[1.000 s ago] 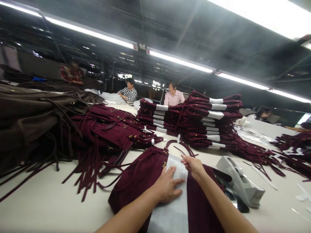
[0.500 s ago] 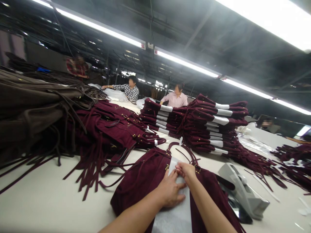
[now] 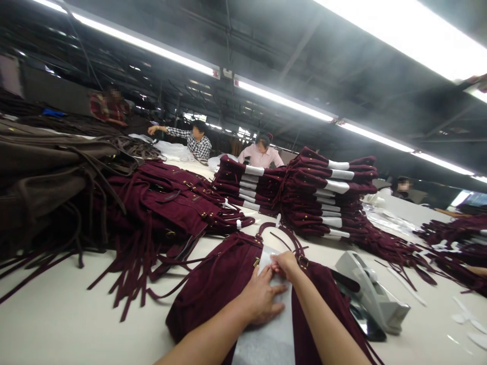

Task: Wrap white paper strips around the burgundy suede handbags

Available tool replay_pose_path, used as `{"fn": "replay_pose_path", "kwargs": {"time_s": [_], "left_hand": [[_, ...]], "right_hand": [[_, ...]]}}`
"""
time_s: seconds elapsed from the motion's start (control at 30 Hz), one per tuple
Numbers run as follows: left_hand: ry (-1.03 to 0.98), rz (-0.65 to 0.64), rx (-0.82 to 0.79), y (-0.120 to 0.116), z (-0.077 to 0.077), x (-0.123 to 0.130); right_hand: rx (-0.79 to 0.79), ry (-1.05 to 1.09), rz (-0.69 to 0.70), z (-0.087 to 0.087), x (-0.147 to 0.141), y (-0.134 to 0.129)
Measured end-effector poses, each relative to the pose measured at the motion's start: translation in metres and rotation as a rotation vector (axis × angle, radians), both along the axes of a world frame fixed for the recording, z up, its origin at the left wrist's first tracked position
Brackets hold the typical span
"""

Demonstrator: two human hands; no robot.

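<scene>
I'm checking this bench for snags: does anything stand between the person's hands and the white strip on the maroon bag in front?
Nothing visible does. The left hand lies spread on the white strip, and the right hand is at its upper part. The grey device stands off to the right.

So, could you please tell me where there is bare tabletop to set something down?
Front left, bare tabletop shows before the dark red strips, left of the nearest bag; a smaller patch lies between the grey device and the white scraps. Piled bags and stacked bags crowd the back.
</scene>
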State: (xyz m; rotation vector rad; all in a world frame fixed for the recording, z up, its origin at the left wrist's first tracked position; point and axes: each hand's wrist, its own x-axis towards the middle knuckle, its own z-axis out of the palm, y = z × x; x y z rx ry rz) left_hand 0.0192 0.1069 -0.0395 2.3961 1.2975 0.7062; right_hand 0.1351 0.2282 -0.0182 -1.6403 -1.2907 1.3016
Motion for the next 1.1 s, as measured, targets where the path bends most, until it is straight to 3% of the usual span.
{"fn": "replay_pose_path", "kwargs": {"time_s": [0.17,0.33,0.57,0.73,0.9,1.1], "left_hand": [[0.001,-0.004,-0.005,0.000,-0.002,-0.001],[0.017,-0.010,0.012,-0.001,0.000,0.000],[0.041,0.048,0.080,-0.002,0.002,0.002],[0.090,0.100,0.128,-0.007,0.012,0.005],[0.147,0.105,0.099,-0.009,0.017,0.011],[0.134,0.068,0.110,-0.004,0.014,0.009]], "right_hand": [[0.010,-0.429,0.140,0.010,0.005,-0.011],[0.157,-0.587,0.219,0.010,0.010,-0.031],[0.522,-0.711,0.061,0.005,0.014,-0.062],[0.844,-0.793,0.209,-0.013,0.020,-0.058],[0.742,-1.012,0.299,-0.019,0.023,-0.039],[0.731,-1.030,0.346,-0.019,0.024,-0.031]]}}
